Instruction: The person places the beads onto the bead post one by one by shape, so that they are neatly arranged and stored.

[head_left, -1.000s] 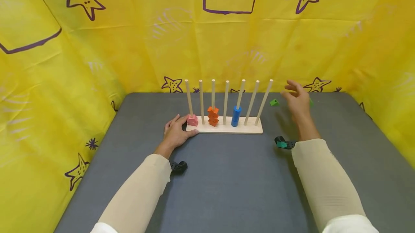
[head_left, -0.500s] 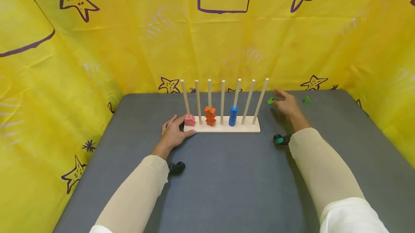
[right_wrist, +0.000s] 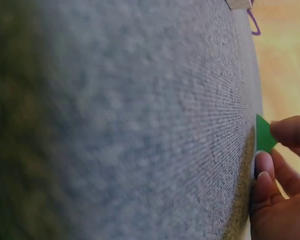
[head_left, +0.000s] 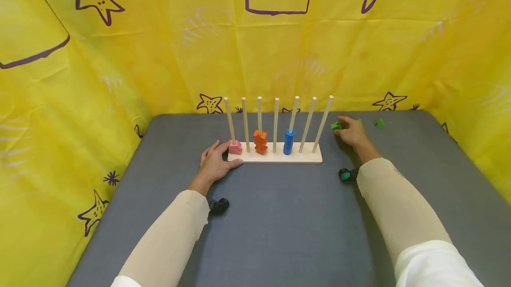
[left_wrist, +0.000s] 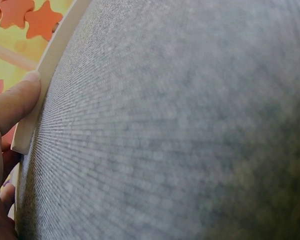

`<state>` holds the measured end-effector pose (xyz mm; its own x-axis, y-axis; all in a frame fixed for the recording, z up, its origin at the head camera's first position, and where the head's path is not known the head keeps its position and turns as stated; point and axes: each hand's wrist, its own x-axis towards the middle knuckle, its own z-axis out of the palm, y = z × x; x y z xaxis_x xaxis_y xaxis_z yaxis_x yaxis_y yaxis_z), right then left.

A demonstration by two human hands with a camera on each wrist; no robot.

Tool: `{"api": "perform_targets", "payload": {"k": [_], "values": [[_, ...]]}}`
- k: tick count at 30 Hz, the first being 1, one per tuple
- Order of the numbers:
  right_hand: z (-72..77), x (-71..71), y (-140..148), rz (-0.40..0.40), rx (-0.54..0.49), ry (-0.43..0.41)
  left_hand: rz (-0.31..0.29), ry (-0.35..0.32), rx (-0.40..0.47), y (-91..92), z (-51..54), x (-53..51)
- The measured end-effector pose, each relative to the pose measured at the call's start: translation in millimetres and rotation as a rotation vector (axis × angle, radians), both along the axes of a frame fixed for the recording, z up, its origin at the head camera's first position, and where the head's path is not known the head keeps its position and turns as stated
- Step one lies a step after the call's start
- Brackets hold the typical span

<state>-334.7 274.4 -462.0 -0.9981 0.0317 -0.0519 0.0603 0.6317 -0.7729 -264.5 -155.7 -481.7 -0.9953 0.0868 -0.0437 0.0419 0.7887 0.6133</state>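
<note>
My left hand (head_left: 214, 163) grips the left end of a wooden peg stand (head_left: 275, 158), with its thumb (left_wrist: 25, 95) against the front edge. Several upright pegs rise from the stand. Low on the leftmost peg sit pink pieces (head_left: 235, 147). Orange star-shaped pieces (head_left: 261, 142) are stacked on the third peg, blue cylinders (head_left: 288, 142) on the fifth. Right of the stand, my right hand (head_left: 353, 133) pinches a small green block (head_left: 335, 126) on the table. The right wrist view shows that green block (right_wrist: 265, 134) between the fingertips and thumb.
Another green block (head_left: 379, 123) lies farther right near the back edge. A further green piece (head_left: 360, 121) shows partly behind the right hand. The grey table (head_left: 279, 216) meets a yellow patterned cloth (head_left: 223, 56) at the back and sides.
My right hand has come down and leftward from above the table to the nearest green block, and its fingers have closed around it. The left hand stays on the stand.
</note>
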Motion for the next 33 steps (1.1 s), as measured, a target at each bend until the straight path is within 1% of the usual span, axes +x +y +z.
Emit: {"api": "perform_targets", "payload": {"k": [4,8,12,17,19,22,27,33], "values": [[-0.3,3.5,1.3,-0.015,0.086,0.013,0.002,-0.002,0.007,2.8,0.3,1.3],[-2.5,6.1,0.9,-0.041,0.121,0.021,0.005,-0.008,0.018,3.3,0.8,1.9],[-2.5,8.3,-0.9,-0.055,0.144,0.035,0.005,-0.009,0.021,2.7,0.2,1.3],[2.5,14.3,-1.4,-0.029,0.130,0.055,0.000,-0.014,0.014,4.0,-0.2,0.9],[8.4,19.2,-1.8,-0.012,0.097,0.067,-0.001,-0.016,0.016,4.6,0.3,1.0],[21.4,27.2,-2.5,0.009,0.047,0.094,-0.005,-0.008,0.016,4.8,0.2,0.7],[49.6,40.4,-5.7,0.029,-0.036,0.158,-0.015,0.009,0.001,3.9,0.2,0.6],[83.3,53.3,-14.8,0.012,-0.100,0.255,-0.020,0.021,0.003,0.7,-0.3,-0.4]]}}
